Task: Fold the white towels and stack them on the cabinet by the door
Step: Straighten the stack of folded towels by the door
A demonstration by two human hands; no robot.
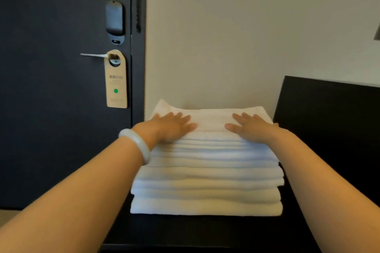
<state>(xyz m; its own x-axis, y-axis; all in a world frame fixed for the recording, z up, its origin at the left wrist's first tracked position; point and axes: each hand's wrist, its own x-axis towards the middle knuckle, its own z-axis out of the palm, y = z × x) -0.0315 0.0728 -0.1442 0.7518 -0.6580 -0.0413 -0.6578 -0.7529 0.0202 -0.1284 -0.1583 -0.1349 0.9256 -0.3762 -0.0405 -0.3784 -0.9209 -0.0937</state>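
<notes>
Towels [205, 181]?
— Folded, white, stacked on dark cabinet [195, 230] beside door [51, 109].
— Hands?
— Left hand [170, 127], right hand [250, 129]: apart, pressing flat on top towel, fingers straight, gripping nothing.
— Edges, room?
— Stack close to wall [226, 47]; bare cabinet top in front; black panel [329, 119] just right.

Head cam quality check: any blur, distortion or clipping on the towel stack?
Head view: soft overall, door hanger text unreadable; wide-angle stretch swells the forearms near the bottom corners; towel stack keeps its fold lines, whites not clipped; left hand and right hand flat on top, edges mildly soft.
</notes>
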